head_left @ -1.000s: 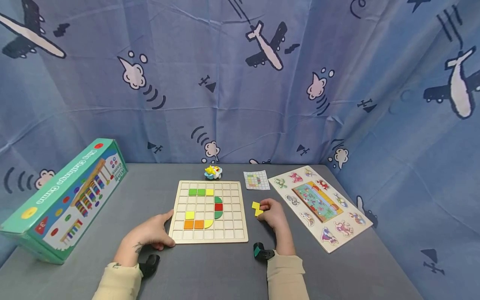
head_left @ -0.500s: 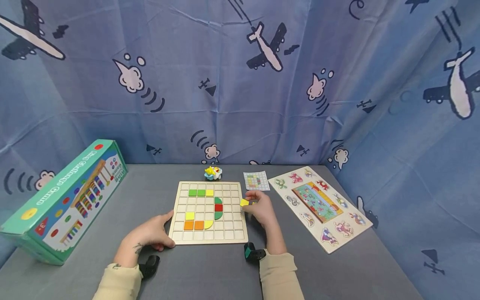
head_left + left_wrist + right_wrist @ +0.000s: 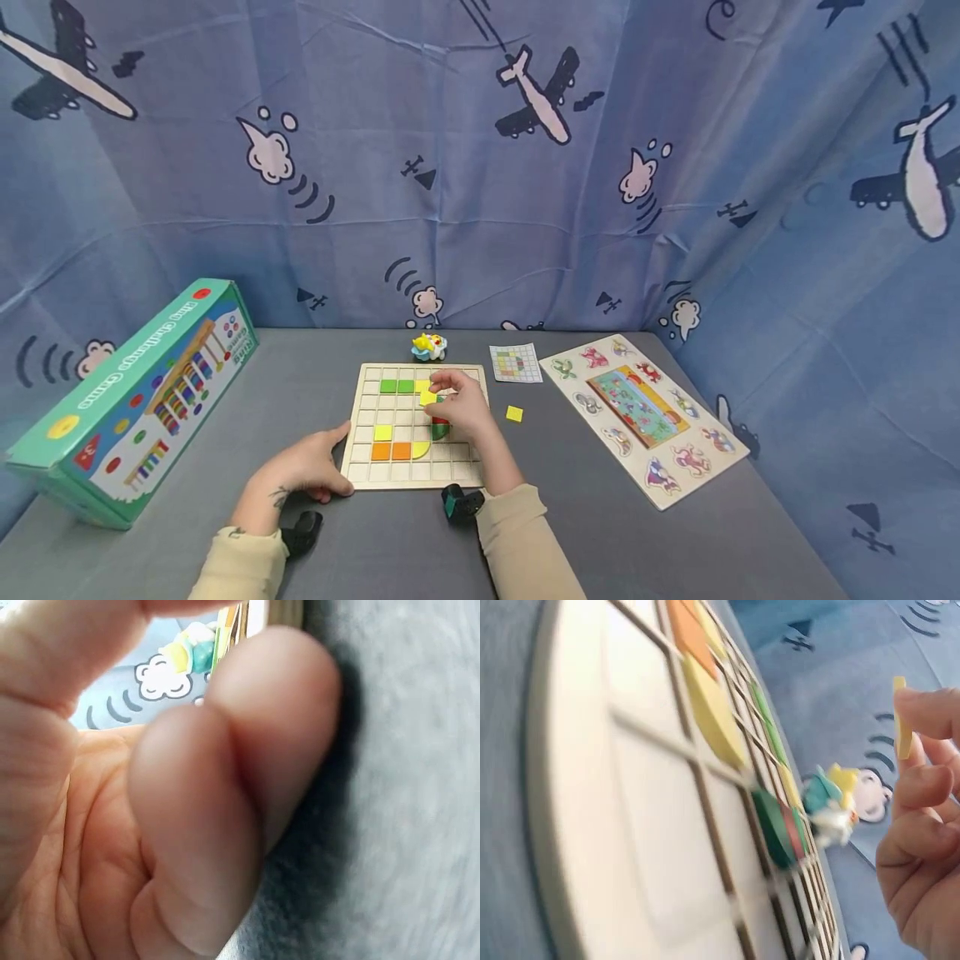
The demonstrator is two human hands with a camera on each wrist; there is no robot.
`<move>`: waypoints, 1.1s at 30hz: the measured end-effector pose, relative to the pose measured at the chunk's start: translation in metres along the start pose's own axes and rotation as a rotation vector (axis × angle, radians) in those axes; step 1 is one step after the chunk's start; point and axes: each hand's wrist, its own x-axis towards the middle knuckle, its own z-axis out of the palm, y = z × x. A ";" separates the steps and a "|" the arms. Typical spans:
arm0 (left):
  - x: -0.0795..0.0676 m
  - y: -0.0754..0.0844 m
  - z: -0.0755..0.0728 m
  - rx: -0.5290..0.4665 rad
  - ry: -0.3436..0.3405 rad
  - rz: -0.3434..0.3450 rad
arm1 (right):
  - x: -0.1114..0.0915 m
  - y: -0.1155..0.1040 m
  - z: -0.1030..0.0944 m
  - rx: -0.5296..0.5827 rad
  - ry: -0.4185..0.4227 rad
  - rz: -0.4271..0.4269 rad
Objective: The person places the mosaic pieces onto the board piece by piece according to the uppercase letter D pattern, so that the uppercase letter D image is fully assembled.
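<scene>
A pale wooden grid board (image 3: 397, 476) lies flat on the grey table, with green, yellow, orange and red tiles in some squares. Over its upper middle, my right hand (image 3: 463, 408) pinches a yellow square tile (image 3: 903, 720) between thumb and fingers. In the right wrist view this tile is edge-on and apart from the board. The hand partly hides a red tile (image 3: 439, 421) and a green curved tile (image 3: 440, 432). My left hand (image 3: 303, 464) rests against the board's left side, thumb by the near corner. Its blurred fingertips (image 3: 191, 787) fill the left wrist view.
One yellow tile (image 3: 514, 413) lies right of the board. Behind stand a small toy figure (image 3: 429, 347) and a printed pattern card (image 3: 516, 363). A wooden animal puzzle (image 3: 645, 417) is at right, a green game box (image 3: 142, 400) at left.
My right hand has carried a yellow tile leftward from beside the board to above it. Another yellow tile now lies on the table at right. The left hand has stayed put.
</scene>
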 end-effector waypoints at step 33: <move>0.001 0.000 0.000 -0.032 -0.033 0.023 | 0.020 -0.010 0.067 -0.434 -0.050 0.104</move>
